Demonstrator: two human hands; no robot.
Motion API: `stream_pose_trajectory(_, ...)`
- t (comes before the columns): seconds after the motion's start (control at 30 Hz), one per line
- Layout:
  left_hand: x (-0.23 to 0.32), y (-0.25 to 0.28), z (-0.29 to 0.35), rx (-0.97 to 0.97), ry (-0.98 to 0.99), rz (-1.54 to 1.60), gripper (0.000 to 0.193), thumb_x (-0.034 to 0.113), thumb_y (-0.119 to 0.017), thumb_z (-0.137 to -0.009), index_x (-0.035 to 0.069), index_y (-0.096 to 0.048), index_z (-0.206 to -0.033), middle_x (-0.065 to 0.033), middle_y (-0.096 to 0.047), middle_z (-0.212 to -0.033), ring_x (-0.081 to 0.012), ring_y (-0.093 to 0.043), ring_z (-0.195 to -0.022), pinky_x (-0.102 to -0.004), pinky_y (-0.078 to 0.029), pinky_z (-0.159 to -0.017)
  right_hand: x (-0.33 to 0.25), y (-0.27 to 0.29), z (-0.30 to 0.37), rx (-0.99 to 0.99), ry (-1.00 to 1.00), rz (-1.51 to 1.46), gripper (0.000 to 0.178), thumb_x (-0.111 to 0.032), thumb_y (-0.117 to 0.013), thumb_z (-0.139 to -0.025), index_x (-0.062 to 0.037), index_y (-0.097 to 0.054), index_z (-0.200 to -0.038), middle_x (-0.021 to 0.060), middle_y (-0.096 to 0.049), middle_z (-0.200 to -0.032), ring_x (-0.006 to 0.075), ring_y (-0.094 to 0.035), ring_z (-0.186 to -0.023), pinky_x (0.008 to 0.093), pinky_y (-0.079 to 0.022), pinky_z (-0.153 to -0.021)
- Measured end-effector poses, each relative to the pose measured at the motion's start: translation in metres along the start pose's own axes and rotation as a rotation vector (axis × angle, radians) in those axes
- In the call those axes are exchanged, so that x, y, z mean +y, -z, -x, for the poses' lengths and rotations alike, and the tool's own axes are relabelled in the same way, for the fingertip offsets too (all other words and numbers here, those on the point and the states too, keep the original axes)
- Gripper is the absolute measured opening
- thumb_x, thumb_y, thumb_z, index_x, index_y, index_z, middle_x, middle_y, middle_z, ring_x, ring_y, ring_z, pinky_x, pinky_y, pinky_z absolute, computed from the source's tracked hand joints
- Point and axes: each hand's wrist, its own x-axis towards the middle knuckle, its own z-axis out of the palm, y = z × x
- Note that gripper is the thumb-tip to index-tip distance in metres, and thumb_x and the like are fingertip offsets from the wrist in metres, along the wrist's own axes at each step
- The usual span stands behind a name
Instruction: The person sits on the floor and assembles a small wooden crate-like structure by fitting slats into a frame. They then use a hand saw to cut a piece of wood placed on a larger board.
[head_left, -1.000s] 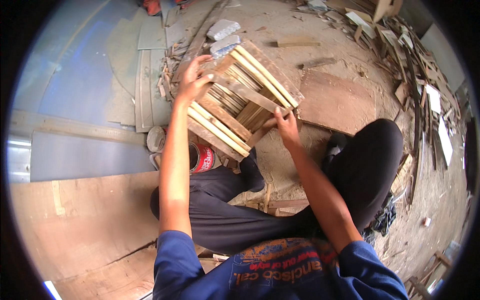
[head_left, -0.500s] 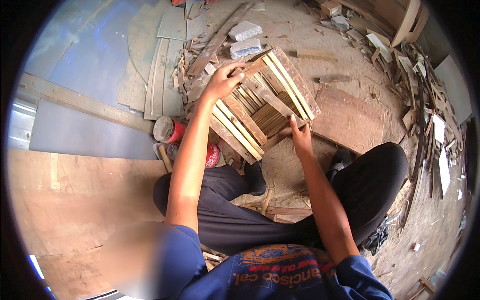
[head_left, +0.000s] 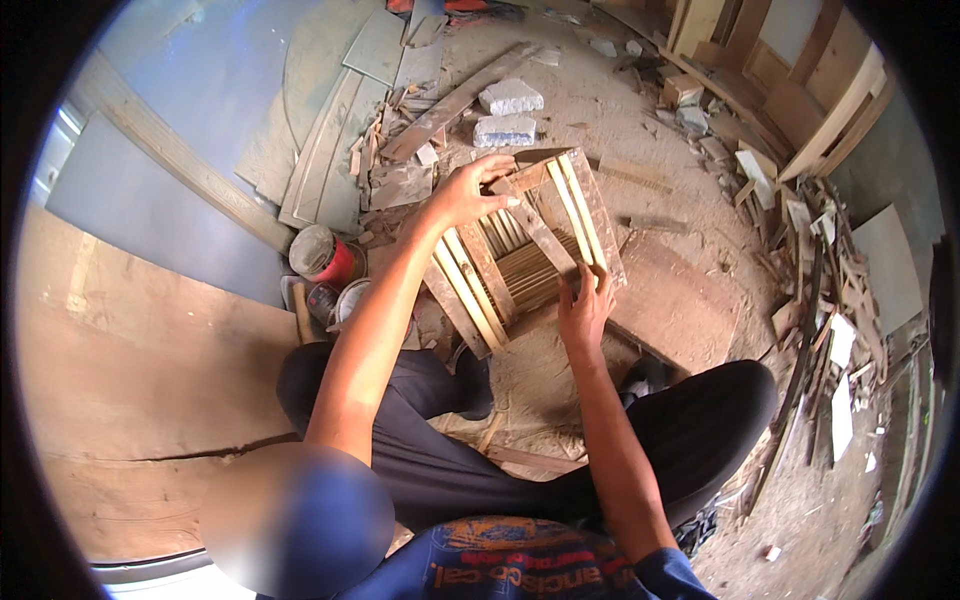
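Observation:
A small slatted wooden crate (head_left: 482, 265), built of brown boards and pale strips, is tilted in front of me above the floor. Across its open face runs a narrow brown wooden slat (head_left: 540, 228). My left hand (head_left: 472, 195) grips the slat's far end, thumb on top, its other fingers partly hidden behind the wood. At the near end, my right hand (head_left: 586, 305) pinches the slat with bent fingers, close beside the crate's right side. Whether the slat is fixed to the crate, I cannot tell.
A flat brown board (head_left: 680, 300) lies on the dusty floor to the right. Two whitish blocks (head_left: 508, 97) sit beyond the crate. Red cans (head_left: 325, 255) stand at left, near a large plywood sheet (head_left: 150, 380). Scrap wood (head_left: 800, 240) is heaped at right.
The view has shifted, and the crate with both hands appears lower in it. My right fingers have moved from under the slat's near end to curl about it.

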Motion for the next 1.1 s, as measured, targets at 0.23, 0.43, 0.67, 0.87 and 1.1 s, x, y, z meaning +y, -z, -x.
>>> stream_pose_trajectory(0.23,-0.002,0.007,-0.001,0.082,0.124,-0.027,0.089,0.071,-0.010,-0.101,0.005,-0.056,-0.140,-0.0198,-0.061,-0.137,-0.0346,-0.054,-0.134,-0.0487,-0.037,-0.115,0.002,0.012,-0.004,0.103,0.141,-0.260,0.049,0.001,-0.067,-0.088,0.0028,-0.050,-0.134,0.0244,-0.054,-0.127,0.0424,-0.053,-0.122,0.0468,-0.044,-0.102)
stream_pose_trajectory(0.43,-0.018,0.011,-0.003,0.081,0.146,-0.003,0.079,0.062,-0.017,-0.105,0.004,-0.063,-0.132,-0.0196,-0.065,-0.132,-0.0320,-0.058,-0.130,-0.0461,-0.040,-0.113,-0.005,0.000,-0.012,0.080,0.057,-0.473,0.050,-0.004,-0.067,-0.095,0.0059,-0.045,-0.139,0.0269,-0.056,-0.129,0.0395,-0.058,-0.121,0.0446,-0.049,-0.099)
stream_pose_trajectory(0.67,-0.009,-0.001,-0.002,0.123,0.137,-0.160,0.063,0.056,-0.034,-0.106,0.008,-0.070,-0.123,-0.0176,-0.071,-0.121,-0.0293,-0.065,-0.117,-0.0416,-0.048,-0.101,-0.015,0.008,-0.016,-0.017,0.071,-0.732,0.047,-0.002,-0.060,-0.100,0.0040,-0.042,-0.143,0.0165,-0.059,-0.126,0.0261,-0.060,-0.119,0.0395,-0.049,-0.100)
stream_pose_trajectory(0.87,-0.017,0.003,0.001,0.119,0.119,-0.160,0.060,0.057,-0.044,-0.104,0.006,-0.069,-0.123,-0.0157,-0.072,-0.116,-0.0278,-0.068,-0.110,-0.0397,-0.050,-0.097,-0.062,0.043,-0.028,-0.475,-0.413,-1.613,0.050,-0.044,-0.040,-0.108,-0.0032,-0.047,-0.136,0.0043,-0.055,-0.095,0.0131,-0.050,-0.072,0.0278,-0.046,-0.064)
stream_pose_trajectory(1.1,0.000,-0.009,0.002,0.184,0.076,-0.079,0.067,0.057,-0.028,-0.107,0.008,-0.048,-0.148,-0.0176,-0.060,-0.139,-0.0247,-0.058,-0.128,-0.0403,-0.043,-0.109,-0.042,0.055,-0.032,-0.687,-0.741,-1.885,0.063,-0.044,-0.043,-0.107,0.0057,-0.037,-0.146,0.0034,-0.049,-0.084,0.0075,-0.037,-0.054,0.0207,-0.028,-0.036)
